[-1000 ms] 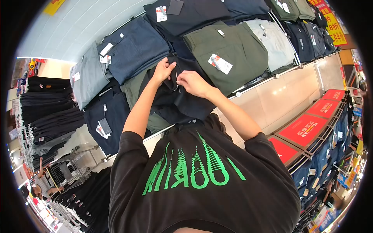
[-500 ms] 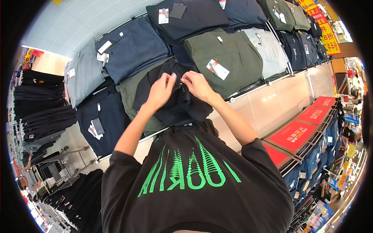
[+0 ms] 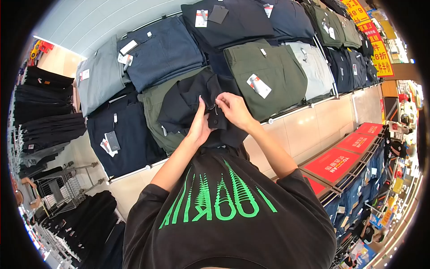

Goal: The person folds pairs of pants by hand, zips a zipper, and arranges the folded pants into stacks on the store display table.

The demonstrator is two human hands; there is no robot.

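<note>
Dark trousers [image 3: 186, 101] are bunched up in front of my chest, over the front of the display rack. My right hand [image 3: 234, 109] pinches their edge near the fly, where a small metal piece shows by the fingertips. A dark round button is visible just below. On the other side, my left hand [image 3: 199, 127] supports the fabric with its thumb pointing up; its other fingers are partly hidden in the folds. Beneath lies a folded olive pair of trousers [image 3: 152, 110], and another olive pair [image 3: 268, 67] with a white tag is right of my hands.
Folded navy trousers [image 3: 123, 134] and grey trousers [image 3: 101, 76] lie to the left. Blue trousers [image 3: 163, 51] are stacked behind. A shopping cart [image 3: 58, 190] stands at lower left. Red sign boards [image 3: 331, 163] top a jeans rack on the right.
My left hand has moved down and turned, from the top of the trousers to beside the fly. The button now shows. The view has shifted slightly.
</note>
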